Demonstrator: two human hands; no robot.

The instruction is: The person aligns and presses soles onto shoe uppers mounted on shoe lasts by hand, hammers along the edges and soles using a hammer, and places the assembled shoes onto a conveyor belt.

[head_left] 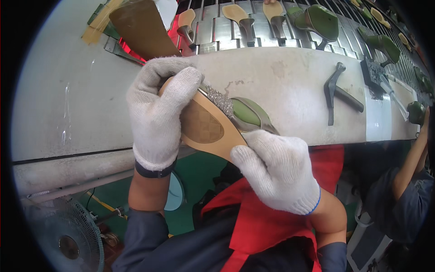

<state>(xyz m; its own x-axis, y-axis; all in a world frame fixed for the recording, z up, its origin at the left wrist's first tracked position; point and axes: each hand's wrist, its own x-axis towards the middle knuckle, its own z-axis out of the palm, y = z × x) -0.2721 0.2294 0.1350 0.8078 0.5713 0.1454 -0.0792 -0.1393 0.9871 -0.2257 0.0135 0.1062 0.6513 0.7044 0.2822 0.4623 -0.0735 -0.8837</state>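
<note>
Both my hands wear white knitted gloves and hold a shoe (208,120) tilted above the pale worktop. Its tan sole (199,104), with a darker patterned patch, faces me. A glittery strap (220,100) crosses the upper, and a green shoe last (247,112) shows inside. My left hand (158,99) grips one end of the sole, thumb on its face and fingers curled behind. My right hand (278,165) closes round the narrower part, thumb against the sole. The shoe's end beyond my right hand is partly hidden.
A hammer (335,90) lies right on the worktop (290,90), near a white-handled brush (393,93) by a dark block. Several shoes, including a green-lasted one (317,22), stand on a metal slatted conveyor (208,29). A co-worker's arm (412,154) is at right; a fan (68,240) stands lower left.
</note>
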